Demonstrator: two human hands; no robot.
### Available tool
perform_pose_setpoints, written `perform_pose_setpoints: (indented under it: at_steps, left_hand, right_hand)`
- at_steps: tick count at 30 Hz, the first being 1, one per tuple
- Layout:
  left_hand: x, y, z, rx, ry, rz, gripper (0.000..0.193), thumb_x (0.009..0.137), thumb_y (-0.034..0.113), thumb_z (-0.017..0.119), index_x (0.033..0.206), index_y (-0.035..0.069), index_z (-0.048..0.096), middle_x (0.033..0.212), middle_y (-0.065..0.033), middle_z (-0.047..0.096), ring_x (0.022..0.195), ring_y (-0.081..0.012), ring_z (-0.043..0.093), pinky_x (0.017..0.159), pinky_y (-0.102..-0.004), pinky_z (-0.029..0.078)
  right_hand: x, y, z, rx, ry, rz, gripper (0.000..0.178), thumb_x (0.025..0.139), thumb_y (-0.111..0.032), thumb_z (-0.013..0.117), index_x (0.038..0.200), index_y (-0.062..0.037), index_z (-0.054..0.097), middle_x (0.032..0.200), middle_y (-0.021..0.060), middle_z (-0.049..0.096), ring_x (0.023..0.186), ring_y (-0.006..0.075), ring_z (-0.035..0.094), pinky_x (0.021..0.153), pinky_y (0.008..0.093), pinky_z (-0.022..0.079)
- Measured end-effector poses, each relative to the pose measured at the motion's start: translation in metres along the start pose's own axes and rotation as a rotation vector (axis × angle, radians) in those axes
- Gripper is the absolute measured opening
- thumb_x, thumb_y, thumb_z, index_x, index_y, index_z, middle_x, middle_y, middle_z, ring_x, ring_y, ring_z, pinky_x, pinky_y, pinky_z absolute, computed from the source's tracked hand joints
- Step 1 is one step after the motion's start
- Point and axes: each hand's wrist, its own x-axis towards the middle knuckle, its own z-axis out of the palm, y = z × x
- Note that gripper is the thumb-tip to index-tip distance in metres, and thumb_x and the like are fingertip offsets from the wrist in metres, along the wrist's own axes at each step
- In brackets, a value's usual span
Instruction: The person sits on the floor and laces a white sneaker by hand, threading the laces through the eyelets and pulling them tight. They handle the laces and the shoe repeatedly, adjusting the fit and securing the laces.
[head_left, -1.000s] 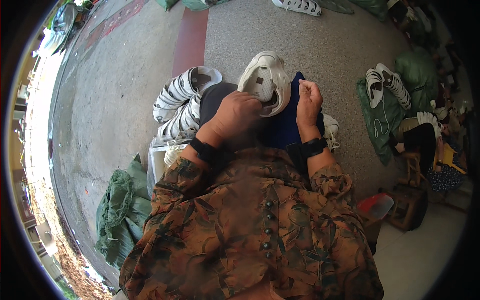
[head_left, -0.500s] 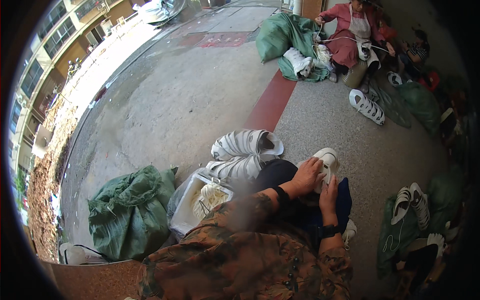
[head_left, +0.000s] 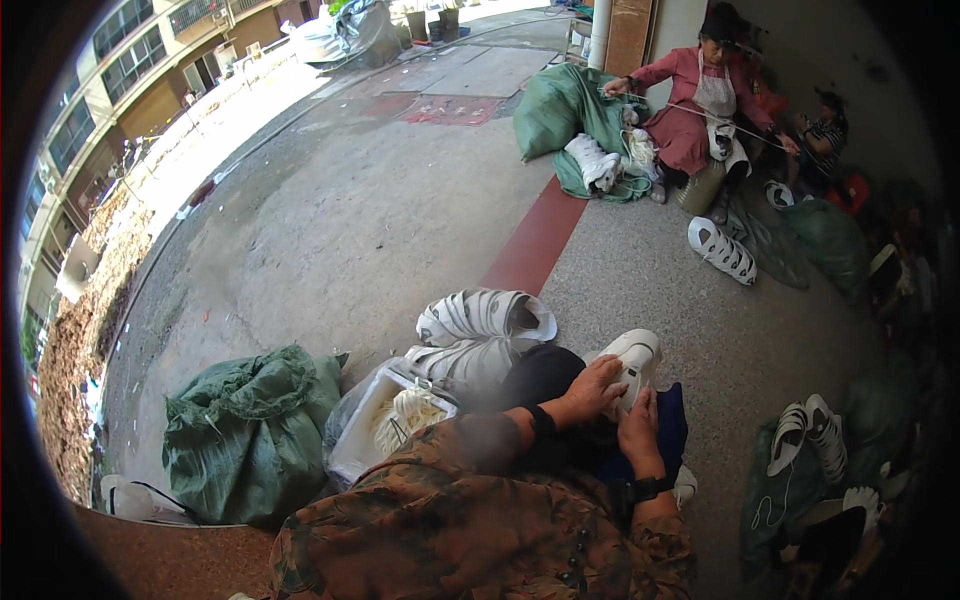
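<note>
Over my lap is a white shoe, its toe pointing away from me. My left hand grips it from the left, fingers lying across the upper. On its right side my right hand holds the shoe near the opening, fingers pointing up. What the fingertips do at the lace area is too small to make out. Left of my knee lie two rows of nested white shoe uppers. Beside them a white box holds a bundle of cream laces.
A green sack stands at the left. White shoes with a loose lace lie on green cloth at the right. Farther off, a seated person stretches a lace beside green sacks; another row of shoes lies nearby.
The view has shifted slightly, so the scene sits lower. Both hands keep hold of the shoe, with small finger movements. The far person's arms have spread wider along the lace.
</note>
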Motion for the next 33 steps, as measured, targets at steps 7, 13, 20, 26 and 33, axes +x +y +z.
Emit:
perform_pose_setpoints:
  at_steps: [7, 13, 20, 26, 33]
  left_hand:
    - [-0.001, 0.115, -0.095, -1.056, -0.464, 0.176, 0.081, 0.089, 0.057, 0.047, 0.140, -0.003, 0.027, 0.143, -0.0214, 0.031, 0.135, -0.0301, 0.029, 0.110, -0.0402, 0.022]
    - [-0.009, 0.232, -0.109, -1.501, -1.153, 0.391, 0.124, 0.066, 0.079, 0.053, 0.143, -0.007, 0.008, 0.147, -0.0266, 0.018, 0.139, -0.0338, 0.017, 0.111, -0.0423, 0.016]
    - [-0.032, 0.309, -0.091, -1.529, -1.323, 1.109, 0.107, 0.079, 0.067, 0.051, 0.142, -0.007, 0.005, 0.142, -0.0287, 0.024, 0.133, -0.0347, 0.029, 0.107, -0.0436, 0.022]
    - [-0.055, 0.350, -0.044, -2.127, -1.288, 1.224, 0.123, 0.076, 0.068, 0.055, 0.128, -0.030, 0.002, 0.136, -0.0422, 0.021, 0.130, -0.0416, 0.032, 0.106, -0.0441, 0.029]
    - [-0.045, 0.326, -0.066, -1.550, -1.230, 1.118, 0.098, 0.080, 0.052, 0.056, 0.128, -0.024, 0.015, 0.126, -0.0360, 0.034, 0.118, -0.0390, 0.042, 0.098, -0.0429, 0.037]
  right_hand:
    - [-0.012, 0.013, -0.009, 0.023, 0.137, -0.093, 0.067, 0.084, -0.019, 0.062, 0.133, 0.0106, 0.028, 0.135, 0.0319, 0.034, 0.126, 0.0437, 0.035, 0.105, 0.0439, 0.030]
    - [-0.020, 0.062, 0.009, -0.096, 0.605, -0.094, 0.062, 0.085, -0.032, 0.061, 0.130, 0.0051, 0.039, 0.127, 0.0293, 0.045, 0.122, 0.0422, 0.040, 0.101, 0.0434, 0.035]
    - [-0.018, 0.039, -0.007, -0.107, 0.354, 0.118, 0.058, 0.084, -0.034, 0.061, 0.123, 0.0060, 0.043, 0.126, 0.0344, 0.043, 0.119, 0.0471, 0.040, 0.101, 0.0495, 0.031]
    - [-0.028, 0.019, -0.030, -0.205, 0.348, 0.128, 0.055, 0.086, -0.043, 0.057, 0.118, 0.0011, 0.049, 0.116, 0.0258, 0.053, 0.102, 0.0391, 0.054, 0.086, 0.0469, 0.043]
    - [-0.028, 0.032, -0.016, -0.077, 0.341, 0.152, 0.062, 0.089, -0.044, 0.051, 0.126, 0.0048, 0.045, 0.123, 0.0330, 0.046, 0.114, 0.0424, 0.045, 0.099, 0.0465, 0.032]
